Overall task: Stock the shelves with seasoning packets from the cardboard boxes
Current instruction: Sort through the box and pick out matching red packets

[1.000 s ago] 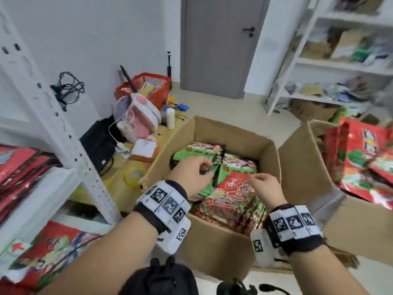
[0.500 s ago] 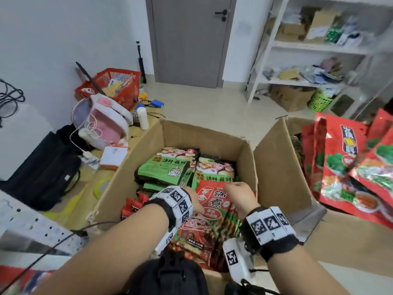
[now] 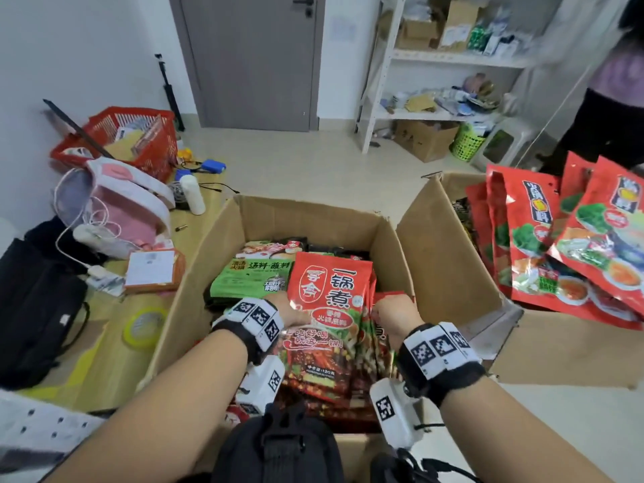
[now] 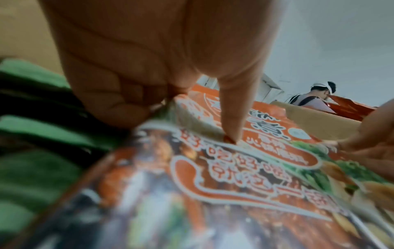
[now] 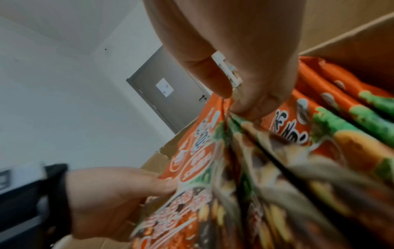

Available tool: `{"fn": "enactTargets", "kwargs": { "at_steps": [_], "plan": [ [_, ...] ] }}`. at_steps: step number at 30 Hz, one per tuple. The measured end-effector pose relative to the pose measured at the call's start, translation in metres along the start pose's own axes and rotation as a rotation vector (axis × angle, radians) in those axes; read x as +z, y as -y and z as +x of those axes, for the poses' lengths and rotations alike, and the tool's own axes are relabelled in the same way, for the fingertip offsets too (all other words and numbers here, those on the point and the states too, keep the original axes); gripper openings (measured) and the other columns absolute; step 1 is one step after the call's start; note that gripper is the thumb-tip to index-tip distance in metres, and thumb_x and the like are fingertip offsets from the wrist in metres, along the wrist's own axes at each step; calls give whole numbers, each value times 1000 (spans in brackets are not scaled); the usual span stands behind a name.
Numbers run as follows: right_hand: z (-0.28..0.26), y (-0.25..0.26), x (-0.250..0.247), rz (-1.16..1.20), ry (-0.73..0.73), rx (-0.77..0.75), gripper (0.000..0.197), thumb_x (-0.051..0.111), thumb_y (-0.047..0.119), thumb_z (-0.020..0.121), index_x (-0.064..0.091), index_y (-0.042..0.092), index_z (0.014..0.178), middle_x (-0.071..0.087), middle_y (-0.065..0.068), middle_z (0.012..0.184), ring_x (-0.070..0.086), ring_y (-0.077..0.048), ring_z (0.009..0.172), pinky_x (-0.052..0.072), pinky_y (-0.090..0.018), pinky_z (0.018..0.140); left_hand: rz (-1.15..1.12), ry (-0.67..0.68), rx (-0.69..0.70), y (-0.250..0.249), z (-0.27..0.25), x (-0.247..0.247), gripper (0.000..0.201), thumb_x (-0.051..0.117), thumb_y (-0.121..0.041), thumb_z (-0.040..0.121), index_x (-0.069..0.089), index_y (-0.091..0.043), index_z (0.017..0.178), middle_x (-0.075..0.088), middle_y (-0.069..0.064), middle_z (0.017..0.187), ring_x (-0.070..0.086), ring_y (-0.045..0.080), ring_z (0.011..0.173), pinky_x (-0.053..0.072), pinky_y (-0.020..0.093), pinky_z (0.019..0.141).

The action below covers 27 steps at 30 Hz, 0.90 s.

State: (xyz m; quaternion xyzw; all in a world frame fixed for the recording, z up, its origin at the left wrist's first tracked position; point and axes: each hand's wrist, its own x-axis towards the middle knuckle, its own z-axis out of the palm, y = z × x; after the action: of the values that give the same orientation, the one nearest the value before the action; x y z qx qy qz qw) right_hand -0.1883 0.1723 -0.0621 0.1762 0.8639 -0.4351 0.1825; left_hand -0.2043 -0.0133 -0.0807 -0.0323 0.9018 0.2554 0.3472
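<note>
An open cardboard box [image 3: 306, 210] in front of me holds green seasoning packets [image 3: 254, 280] and a stack of red seasoning packets [image 3: 327, 291]. Both hands hold that red stack tilted up in the box. My left hand [image 3: 292, 313] grips its left edge; in the left wrist view the thumb [image 4: 230, 118] presses the front of the top packet [image 4: 213, 168] and the fingers curl behind. My right hand [image 3: 393, 313] pinches the right edge, thumb and fingers closing on several packets [image 5: 255, 168].
A second open box [image 3: 449, 259] stands at the right, with more red packets [image 3: 557, 245] held above it and another person [image 3: 613, 99] behind. A red basket [image 3: 139, 134], bags and a tape roll [image 3: 144, 325] lie at the left. White shelving [image 3: 453, 57] stands beyond.
The hands have closed on the red stack's two sides and raised it from lying flat to tilted up. My view has swung right, away from the left shelf.
</note>
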Motion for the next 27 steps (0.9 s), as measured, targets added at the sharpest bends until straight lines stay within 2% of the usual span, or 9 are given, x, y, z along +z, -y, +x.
{"fn": "enactTargets", "kwargs": {
  "at_steps": [3,6,8,10,12,13,17,22,27],
  "plan": [
    [0,7,9,14,-35,129,32,39,3,95,54,-8,120,55,-21,128,53,-30,119,44,-29,83,10,-49,9,14,-4,-12,38,59,-22,88,52,-7,123,61,10,114,57,25,103,45,29,88],
    [0,7,17,-189,-29,114,47,45,13,95,33,0,139,51,-18,133,50,-32,121,41,-30,92,18,-58,15,25,-6,-15,29,58,-18,88,56,-2,113,62,12,106,57,24,94,46,28,81],
    [-6,5,15,-197,38,126,68,55,19,91,18,10,147,49,-13,136,52,-28,120,42,-30,96,-3,-63,48,29,-9,-18,9,56,-15,88,57,-8,94,62,8,93,55,20,83,46,22,70],
    [-12,5,11,-318,53,146,61,60,16,88,31,6,141,52,-13,134,54,-26,117,44,-30,92,-38,-77,53,31,-15,-23,13,57,-18,88,45,-15,86,52,1,80,51,14,71,43,18,57],
    [-18,6,13,-434,79,139,22,52,9,91,55,1,111,57,-18,126,58,-26,106,47,-33,89,-55,-72,63,33,-20,-27,35,59,-21,87,39,-12,114,57,5,99,58,19,86,50,27,71],
    [-20,6,15,-437,84,131,15,48,7,92,57,1,102,59,-20,125,58,-25,102,47,-34,90,-60,-75,68,34,-21,-28,47,59,-20,87,33,-10,126,58,9,111,59,23,97,50,31,80],
    [-27,0,10,-161,-42,91,44,62,12,86,45,4,126,58,-12,122,57,-28,111,47,-39,96,-215,-133,160,38,-25,-31,50,52,-13,90,30,-12,135,58,9,119,58,25,101,47,31,82],
    [-39,1,-21,361,-282,-120,35,67,12,84,55,6,115,68,-9,102,68,-22,87,55,-40,82,-619,-292,279,41,-42,-44,43,51,-23,93,35,-18,132,60,4,116,60,20,89,45,28,72],
    [-49,21,-33,372,-389,-307,32,55,28,92,62,7,116,67,-5,110,63,-22,99,48,-40,94,-720,-493,326,37,-75,-39,41,51,-26,94,38,-20,132,60,-1,114,57,9,79,43,21,63]
  ]
}}
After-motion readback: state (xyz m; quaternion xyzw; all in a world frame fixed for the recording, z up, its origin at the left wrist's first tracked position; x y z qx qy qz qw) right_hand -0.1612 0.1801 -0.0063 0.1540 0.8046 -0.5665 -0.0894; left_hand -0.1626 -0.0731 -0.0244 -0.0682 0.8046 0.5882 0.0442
